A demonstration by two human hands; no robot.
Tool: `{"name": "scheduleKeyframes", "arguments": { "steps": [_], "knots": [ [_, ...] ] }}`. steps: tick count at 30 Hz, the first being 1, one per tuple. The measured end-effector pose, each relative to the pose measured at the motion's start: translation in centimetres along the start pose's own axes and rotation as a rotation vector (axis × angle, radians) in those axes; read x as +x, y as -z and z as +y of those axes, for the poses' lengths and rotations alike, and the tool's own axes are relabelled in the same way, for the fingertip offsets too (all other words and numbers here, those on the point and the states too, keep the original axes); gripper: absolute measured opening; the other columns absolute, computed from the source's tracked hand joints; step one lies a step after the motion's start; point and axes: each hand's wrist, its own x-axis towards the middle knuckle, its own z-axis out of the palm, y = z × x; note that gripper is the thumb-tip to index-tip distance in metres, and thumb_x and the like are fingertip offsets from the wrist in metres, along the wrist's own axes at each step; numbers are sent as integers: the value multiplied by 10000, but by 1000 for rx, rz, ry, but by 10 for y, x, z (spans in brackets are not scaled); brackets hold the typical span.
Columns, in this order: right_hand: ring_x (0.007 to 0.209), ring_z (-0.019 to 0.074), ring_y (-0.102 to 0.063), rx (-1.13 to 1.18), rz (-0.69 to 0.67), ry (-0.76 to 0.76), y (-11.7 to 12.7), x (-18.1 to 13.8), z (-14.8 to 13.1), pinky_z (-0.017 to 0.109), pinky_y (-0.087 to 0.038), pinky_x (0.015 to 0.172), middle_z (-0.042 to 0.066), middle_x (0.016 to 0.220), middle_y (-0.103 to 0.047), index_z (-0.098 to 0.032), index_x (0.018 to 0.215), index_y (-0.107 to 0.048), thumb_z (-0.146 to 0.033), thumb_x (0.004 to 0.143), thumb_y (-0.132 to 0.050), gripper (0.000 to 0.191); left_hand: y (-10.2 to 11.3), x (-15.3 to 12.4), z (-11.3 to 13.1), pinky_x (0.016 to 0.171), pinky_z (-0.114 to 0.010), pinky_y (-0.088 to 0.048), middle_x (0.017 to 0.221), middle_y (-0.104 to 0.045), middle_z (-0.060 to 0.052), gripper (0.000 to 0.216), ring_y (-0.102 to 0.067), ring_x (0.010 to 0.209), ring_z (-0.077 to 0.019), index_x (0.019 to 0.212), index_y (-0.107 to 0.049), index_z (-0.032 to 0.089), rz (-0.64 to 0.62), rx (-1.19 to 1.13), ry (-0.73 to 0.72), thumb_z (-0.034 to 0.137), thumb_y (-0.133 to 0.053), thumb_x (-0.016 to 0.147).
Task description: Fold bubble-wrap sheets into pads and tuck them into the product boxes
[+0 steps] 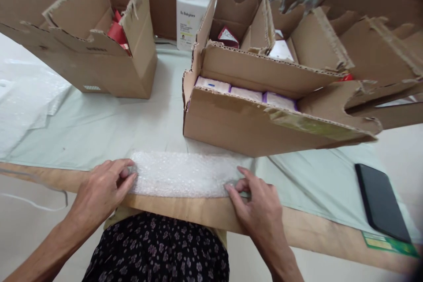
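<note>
A strip of white bubble wrap [183, 174] lies flat along the near edge of the table. My left hand [101, 189] pinches its left end with bent fingers. My right hand [259, 209] pinches its right end between thumb and fingers. Just behind the wrap stands an open cardboard box [251, 125] holding white and purple packets [246, 94].
A pale green cloth [99, 128] covers the wooden table [297, 229]. Another open cardboard box [109, 64] with red packs stands back left. A white bottle with a green cap [189, 11] is behind. A black phone [380, 200] lies at the right. More boxes crowd the back right.
</note>
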Motion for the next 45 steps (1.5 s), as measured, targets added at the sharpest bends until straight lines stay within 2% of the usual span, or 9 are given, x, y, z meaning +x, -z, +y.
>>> {"name": "scheduleKeyframes", "arguments": {
  "steps": [5,10,15,18,21,29,34,39,45],
  "knots": [
    [669,194,-630,-132,16,23,21,17,13,340,-455,725,21,762,-686,-146,1142,-679,-497,1077,-486,406,7,-2,-4,677,-354,-481,817,-692,-39,329,-656,743,-240,1008,-652,230,27,21,76,533,-538,951],
    [778,285,-666,-240,-72,165,-3,41,4,402,-450,721,118,874,-738,-131,1009,-725,-463,1083,-433,449,3,1,7,663,-365,-441,785,-655,-51,331,-637,780,-274,828,-610,236,-101,41,132,551,-554,913],
    [736,200,-685,184,-68,59,-7,38,-11,325,-502,693,43,858,-748,-214,810,-630,-293,1027,-531,251,2,5,21,671,-350,-442,745,-592,-29,297,-599,712,-225,694,-483,241,-64,-47,17,412,-458,936],
    [598,125,-647,447,-144,-134,13,19,-20,225,-507,584,-34,751,-703,-238,936,-625,-249,974,-633,41,15,8,19,578,-310,-419,696,-608,-5,276,-578,596,-191,702,-483,243,-64,-85,30,410,-479,923],
    [658,113,-684,651,-213,-248,23,-6,-39,185,-545,623,-48,807,-709,-271,1255,-582,-240,988,-638,275,27,27,11,553,-307,-426,648,-645,11,203,-602,562,-203,774,-550,247,-17,-67,24,406,-535,899],
    [575,128,-647,628,-344,-203,-16,-23,-83,225,-531,561,-22,758,-697,-216,1522,-523,-199,987,-541,535,20,132,27,931,-527,-528,1165,-747,-171,355,-684,1093,-372,1229,-664,131,212,75,-238,242,-626,893],
    [969,213,-770,721,-406,-206,-15,-8,-83,303,-598,848,78,1120,-802,-228,1259,-744,-223,971,-562,341,8,56,33,1047,-504,-523,1191,-718,-138,298,-626,1206,-298,1251,-644,152,153,-252,-556,173,-578,961],
    [629,145,-682,1125,-515,-529,-12,-4,-86,232,-528,598,32,766,-762,-223,1036,-748,-392,968,-657,203,-10,-46,33,1208,-591,-402,1459,-593,-202,574,-454,1455,-364,1434,-551,130,-26,-391,-649,279,-713,904],
    [560,113,-608,1318,-496,-682,-10,-10,-87,216,-484,541,22,755,-725,-222,1215,-670,-496,948,-710,384,-20,-34,47,899,-292,-598,1010,-766,-78,351,-724,1006,-173,1209,-669,170,270,-613,-351,-25,-549,942]
  ]
}}
